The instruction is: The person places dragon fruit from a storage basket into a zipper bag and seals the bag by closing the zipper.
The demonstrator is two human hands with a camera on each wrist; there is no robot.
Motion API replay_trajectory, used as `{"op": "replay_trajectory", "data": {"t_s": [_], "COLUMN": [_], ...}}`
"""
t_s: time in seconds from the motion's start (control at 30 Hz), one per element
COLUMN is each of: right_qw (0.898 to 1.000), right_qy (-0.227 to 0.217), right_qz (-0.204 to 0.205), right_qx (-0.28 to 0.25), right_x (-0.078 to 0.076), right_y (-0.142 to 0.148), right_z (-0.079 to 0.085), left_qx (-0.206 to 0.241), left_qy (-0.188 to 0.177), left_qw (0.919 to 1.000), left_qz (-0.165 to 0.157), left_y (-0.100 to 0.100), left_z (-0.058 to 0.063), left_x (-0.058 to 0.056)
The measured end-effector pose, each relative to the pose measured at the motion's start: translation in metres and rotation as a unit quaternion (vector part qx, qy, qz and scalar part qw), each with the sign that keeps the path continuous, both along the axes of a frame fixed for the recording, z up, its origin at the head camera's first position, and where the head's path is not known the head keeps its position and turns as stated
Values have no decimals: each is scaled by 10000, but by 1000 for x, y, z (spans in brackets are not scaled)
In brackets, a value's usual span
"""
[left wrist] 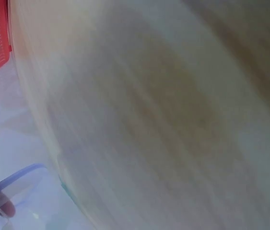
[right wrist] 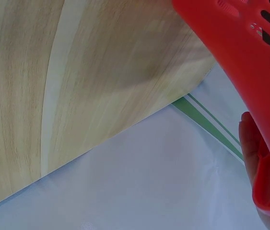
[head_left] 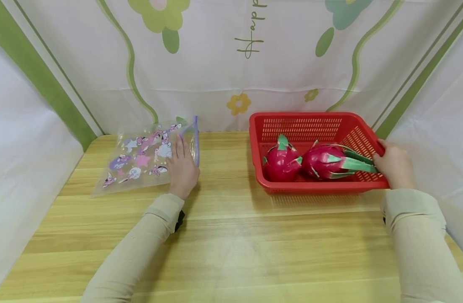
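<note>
A clear zip bag [head_left: 142,160] printed with pink and purple cartoon figures lies tilted at the left, its purple zip edge raised. My left hand [head_left: 183,170] holds it near that edge, fingers extended across the plastic. In the left wrist view, fingertips [left wrist: 7,209] show at the purple zip strip [left wrist: 19,176], one seen through the plastic. My right hand [head_left: 397,165] grips the right end of a red basket [head_left: 326,185]. Inside the basket sit two dragon fruits, a rounder one [head_left: 282,164] at left and a longer one [head_left: 324,162] with green leaves pointing toward that hand.
Both stand toward the back of a wooden table [head_left: 231,235]. A white curtain [head_left: 212,63] with printed flowers hangs right behind the table, and white cloth walls [head_left: 23,139] close off both sides.
</note>
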State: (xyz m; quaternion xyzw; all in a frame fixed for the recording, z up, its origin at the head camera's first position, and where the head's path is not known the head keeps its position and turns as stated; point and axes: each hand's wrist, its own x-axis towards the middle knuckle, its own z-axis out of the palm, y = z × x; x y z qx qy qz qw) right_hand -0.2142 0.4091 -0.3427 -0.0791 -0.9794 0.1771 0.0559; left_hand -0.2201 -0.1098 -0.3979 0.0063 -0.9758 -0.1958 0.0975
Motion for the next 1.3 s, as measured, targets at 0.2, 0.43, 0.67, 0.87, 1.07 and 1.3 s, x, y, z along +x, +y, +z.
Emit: {"op": "replay_trajectory", "data": {"t_s": [0.2,0.43,0.67,0.87,1.07,1.3], "right_qw": [10000,9999,10000,9999,9999,9999], "right_qy": [-59,-96,-89,-92,-132,-114], "right_qz": [-14,-30,-26,-30,-5,10], "right_qx": [4,-23,-33,-28,-65,-75], "right_x": [0,1,1,2,1,2], "right_y": [0,-1,-2,-2,-3,-2], "right_z": [1,3,3,3,4,3], "left_qx": [478,609,526,721,891,1103], "left_qy": [334,616,805,958,992,1155], "left_qw": [9983,9962,9954,9928,9911,9870], "left_qz": [81,51,-3,0,-15,-204], "left_y": [3,5,5,8,10,11], "left_z": [1,3,2,2,4,3], "left_x": [2,3,1,-2,-1,-1]}}
